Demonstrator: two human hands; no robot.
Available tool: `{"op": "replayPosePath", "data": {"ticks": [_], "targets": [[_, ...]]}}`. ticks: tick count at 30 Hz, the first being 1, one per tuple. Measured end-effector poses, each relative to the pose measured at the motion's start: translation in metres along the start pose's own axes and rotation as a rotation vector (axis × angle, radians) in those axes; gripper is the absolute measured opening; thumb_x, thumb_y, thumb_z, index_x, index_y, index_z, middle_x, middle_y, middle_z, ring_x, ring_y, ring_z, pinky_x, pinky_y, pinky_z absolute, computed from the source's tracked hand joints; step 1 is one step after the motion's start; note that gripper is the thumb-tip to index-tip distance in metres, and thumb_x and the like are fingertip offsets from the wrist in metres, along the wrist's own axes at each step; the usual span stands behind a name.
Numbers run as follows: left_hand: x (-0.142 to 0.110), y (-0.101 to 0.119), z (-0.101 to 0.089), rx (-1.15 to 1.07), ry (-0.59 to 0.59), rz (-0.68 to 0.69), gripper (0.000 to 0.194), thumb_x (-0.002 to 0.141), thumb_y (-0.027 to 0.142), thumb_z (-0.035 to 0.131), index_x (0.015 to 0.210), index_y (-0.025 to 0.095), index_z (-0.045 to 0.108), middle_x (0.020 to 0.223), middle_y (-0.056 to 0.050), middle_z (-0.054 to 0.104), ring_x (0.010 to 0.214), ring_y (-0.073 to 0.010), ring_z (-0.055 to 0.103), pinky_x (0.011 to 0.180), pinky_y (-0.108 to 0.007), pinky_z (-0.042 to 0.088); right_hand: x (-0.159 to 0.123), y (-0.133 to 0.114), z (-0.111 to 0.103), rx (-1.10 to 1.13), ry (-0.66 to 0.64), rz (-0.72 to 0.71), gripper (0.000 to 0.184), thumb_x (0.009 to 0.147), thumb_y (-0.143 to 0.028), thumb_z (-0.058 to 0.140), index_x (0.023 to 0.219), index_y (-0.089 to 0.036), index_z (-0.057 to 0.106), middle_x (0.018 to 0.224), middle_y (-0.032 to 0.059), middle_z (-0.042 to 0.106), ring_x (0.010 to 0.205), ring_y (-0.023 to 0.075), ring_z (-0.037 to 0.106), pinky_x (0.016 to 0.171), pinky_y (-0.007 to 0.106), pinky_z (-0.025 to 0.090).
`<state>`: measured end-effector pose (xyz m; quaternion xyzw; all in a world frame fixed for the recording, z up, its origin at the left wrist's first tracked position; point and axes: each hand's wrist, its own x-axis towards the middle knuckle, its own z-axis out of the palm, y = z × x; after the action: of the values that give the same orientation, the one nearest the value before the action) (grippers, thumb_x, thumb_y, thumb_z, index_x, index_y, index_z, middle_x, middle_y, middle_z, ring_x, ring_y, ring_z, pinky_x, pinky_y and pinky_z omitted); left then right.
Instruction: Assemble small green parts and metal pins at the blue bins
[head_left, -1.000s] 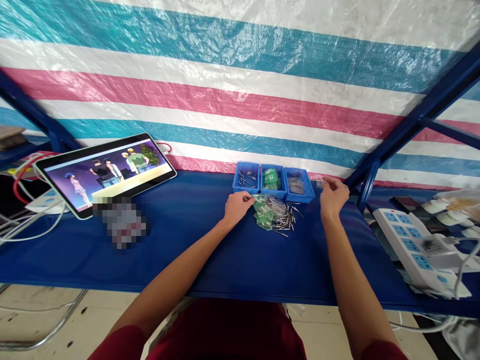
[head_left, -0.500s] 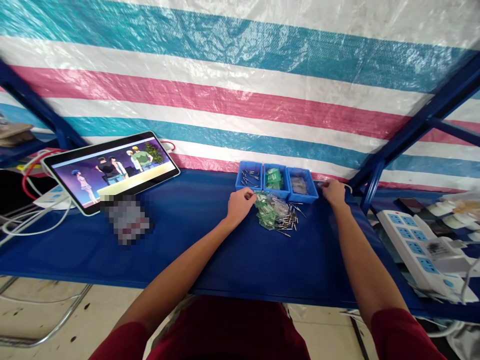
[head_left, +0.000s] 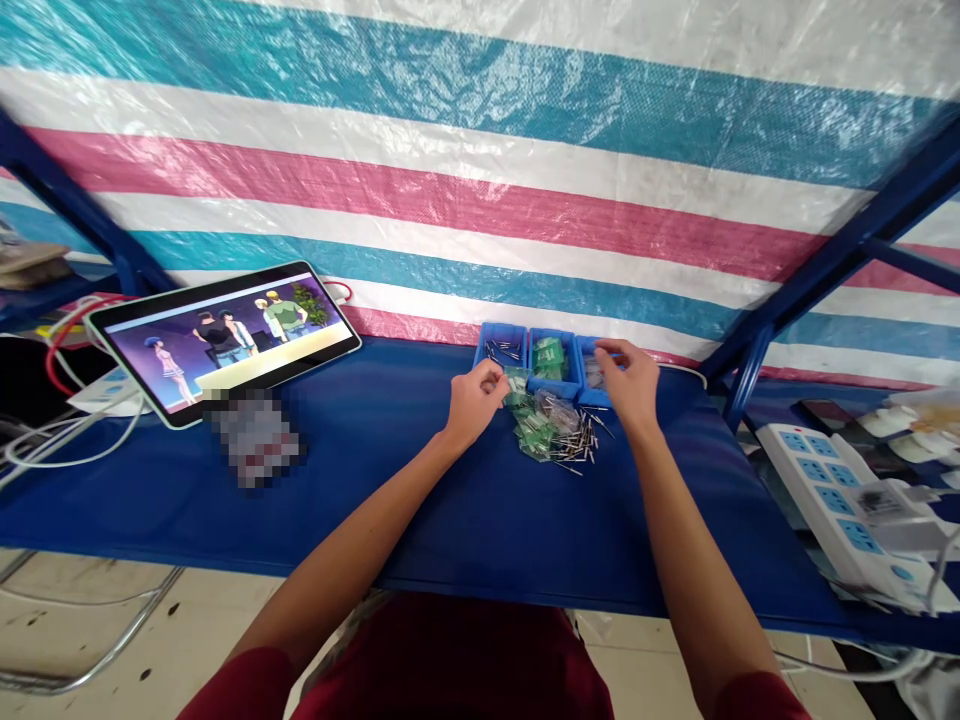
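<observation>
I find the left hand (head_left: 472,402) pinched closed on a green packet (head_left: 516,379) above the pile (head_left: 534,437). The right hand (head_left: 632,388) is at the right-hand tray (head_left: 591,398), grip undetermined. I judge this picking; the next move calls for precise fingertips.

Three small blue bins (head_left: 559,386) stand side by side: slim metal pins (head_left: 504,350) in the left one, green packets (head_left: 550,358) in the middle, clear packets (head_left: 595,372) in the right one, beneath the right hand (head_left: 631,385). Just in front, a loose heap (head_left: 556,425) mixes all three, pins splaying rightward! A pale green packet (head_left: 516,380) is pinched in the left hand (head_left: 472,405).
</observation>
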<state>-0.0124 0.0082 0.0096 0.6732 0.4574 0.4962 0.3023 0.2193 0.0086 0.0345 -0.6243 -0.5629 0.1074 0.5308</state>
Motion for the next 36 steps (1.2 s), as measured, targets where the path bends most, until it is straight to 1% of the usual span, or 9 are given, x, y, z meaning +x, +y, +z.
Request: {"op": "replayPosePath", "data": {"ticks": [5, 8, 11, 15, 19, 25, 28, 31, 36], "targets": [[0.006, 0.0, -0.005, -0.283, -0.094, 0.035, 0.021, 0.084, 0.037, 0.06, 0.078, 0.018, 0.052, 0.055, 0.006, 0.052, 0.045, -0.0082, 0.054, 0.047, -0.019, 0.044, -0.027, -0.011, 0.022, 0.166, -0.209, 0.03, 0.056, 0.073, -0.05, 0.067, 0.119, -0.019, 0.063, 0.116, 0.0142, 0.065, 0.09, 0.0253, 0.064, 0.071, 0.04, 0.054], [0.009, 0.0, 0.0, -0.457, -0.183, -0.018, 0.03, 0.082, 0.046, 0.062, 0.084, 0.018, 0.05, 0.061, 0.004, 0.057, 0.051, -0.0127, 0.062, 0.047, -0.021, 0.049, -0.032, -0.012, 0.025, 0.333, -0.39, 0.16, 0.05, 0.07, -0.053, 0.07, 0.105, -0.018, 0.067, 0.092, 0.0106, 0.071, 0.076, 0.0238, 0.066, 0.061, 0.036, 0.053], [0.011, 0.001, 0.005, -0.527, -0.241, -0.082, 0.037, 0.08, 0.05, 0.064, 0.086, 0.017, 0.048, 0.064, 0.002, 0.061, 0.053, -0.0155, 0.066, 0.046, -0.022, 0.051, -0.031, -0.017, 0.023, 0.435, -0.479, 0.207, 0.038, 0.067, -0.053, 0.072, 0.08, -0.018, 0.067, 0.062, 0.0034, 0.065, 0.054, 0.0189, 0.06, 0.047, 0.03, 0.046], [0.009, -0.001, 0.01, -0.562, -0.265, -0.191, 0.039, 0.077, 0.047, 0.069, 0.09, 0.017, 0.049, 0.068, 0.0, 0.065, 0.058, -0.0173, 0.068, 0.048, -0.023, 0.052, -0.032, -0.021, 0.022, 0.445, -0.444, 0.154, 0.031, 0.07, -0.049, 0.071, 0.071, -0.019, 0.064, 0.049, -0.002, 0.056, 0.044, 0.0138, 0.052, 0.043, 0.027, 0.041], [0.002, -0.006, 0.013, -0.587, -0.275, -0.226, 0.046, 0.07, 0.039, 0.076, 0.101, 0.017, 0.05, 0.067, 0.001, 0.065, 0.055, -0.0176, 0.067, 0.046, -0.023, 0.051, -0.044, -0.013, 0.027, 0.439, -0.404, 0.114, 0.026, 0.074, -0.044, 0.069, 0.076, -0.019, 0.062, 0.056, -0.0012, 0.059, 0.046, 0.0142, 0.055, 0.046, 0.027, 0.043], [-0.001, -0.006, 0.013, -0.624, -0.263, -0.152, 0.045, 0.076, 0.036, 0.073, 0.11, 0.018, 0.049, 0.059, 0.006, 0.058, 0.048, -0.0124, 0.061, 0.048, -0.023, 0.05, -0.056, -0.001, 0.028, 0.311, -0.308, -0.161, 0.035, 0.091, -0.029, 0.047, 0.125, -0.025, 0.056, 0.083, 0.0028, 0.065, 0.062, 0.0158, 0.061, 0.057, 0.031, 0.052], [0.0, -0.007, 0.012, -0.634, -0.314, -0.146, 0.035, 0.077, 0.038, 0.072, 0.099, 0.015, 0.059, 0.062, 0.001, 0.06, 0.054, -0.0131, 0.062, 0.051, -0.024, 0.05, -0.057, -0.001, 0.027, 0.166, -0.27, -0.394, 0.032, 0.09, -0.022, 0.045, 0.116, -0.025, 0.064, 0.11, 0.0095, 0.061, 0.09, 0.0212, 0.063, 0.07, 0.035, 0.054], [0.0, -0.009, 0.012, -0.657, -0.341, -0.159, 0.036, 0.079, 0.044, 0.068, 0.095, 0.012, 0.064, 0.07, -0.004, 0.063, 0.059, -0.0141, 0.062, 0.051, -0.024, 0.048, -0.056, -0.002, 0.029, 0.106, -0.227, -0.485, 0.024, 0.09, -0.023, 0.049, 0.101, -0.023, 0.069, 0.118, 0.012, 0.057, 0.1, 0.0234, 0.06, 0.077, 0.038, 0.053], [0.001, -0.015, 0.013, -0.48, -0.3, -0.089, 0.04, 0.079, 0.051, 0.066, 0.089, 0.013, 0.065, 0.072, -0.003, 0.059, 0.055, -0.01, 0.053, 0.046, -0.022, 0.039, -0.058, -0.005, 0.03, 0.145, -0.262, -0.314, 0.02, 0.09, -0.034, 0.056, 0.084, -0.019, 0.067, 0.077, 0.0052, 0.065, 0.068, 0.0183, 0.061, 0.066, 0.032, 0.051]]}}
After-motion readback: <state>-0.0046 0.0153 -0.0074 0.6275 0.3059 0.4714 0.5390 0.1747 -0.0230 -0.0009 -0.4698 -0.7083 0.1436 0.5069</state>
